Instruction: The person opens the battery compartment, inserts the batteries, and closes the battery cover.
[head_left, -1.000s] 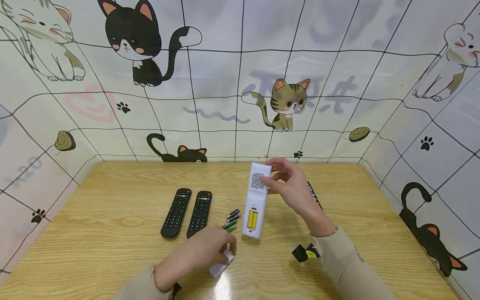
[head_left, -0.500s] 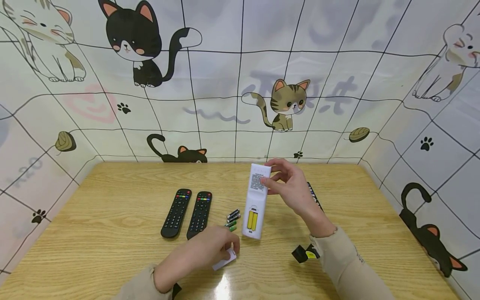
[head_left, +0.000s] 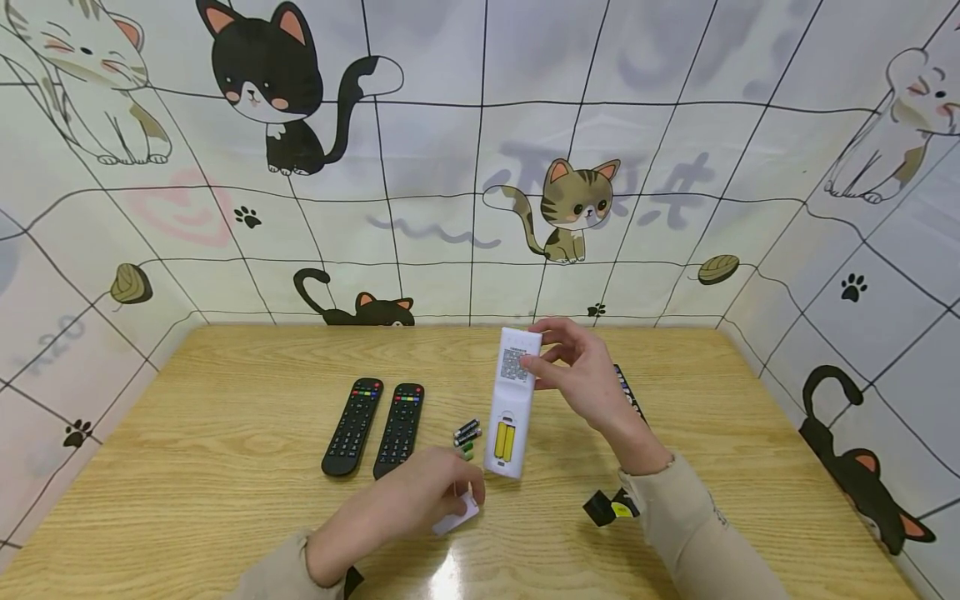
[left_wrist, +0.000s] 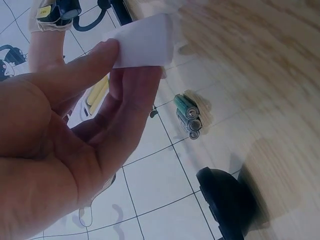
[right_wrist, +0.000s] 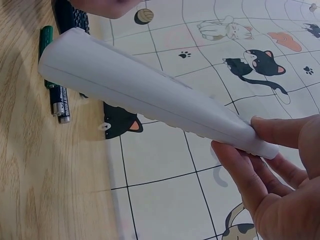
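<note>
My right hand (head_left: 581, 379) pinches the far end of a white remote control (head_left: 512, 404), thumb on its back and fingers beneath. The remote's back faces me, with its battery compartment uncovered and two yellow batteries (head_left: 505, 442) lying inside. Just left of the remote's near end, my left hand (head_left: 427, 492) pinches a white battery cover (head_left: 457, 515) between thumb and fingers. In the left wrist view the cover (left_wrist: 145, 42) shows as a flat white piece at the fingertips. The right wrist view has the remote (right_wrist: 150, 95) side-on, button side down.
Two black remotes (head_left: 352, 427) lie side by side on the left of the wooden table (head_left: 247, 367). Several loose batteries (head_left: 467, 432) sit between them and the white remote. Another remote (head_left: 628, 392) is partly hidden behind my right wrist. A patterned cat cloth (head_left: 450, 225) surrounds the table.
My left hand has shifted slightly to the right and away from me with the battery cover, closer to the white remote, and the cover has turned a little. The right hand stays still.
</note>
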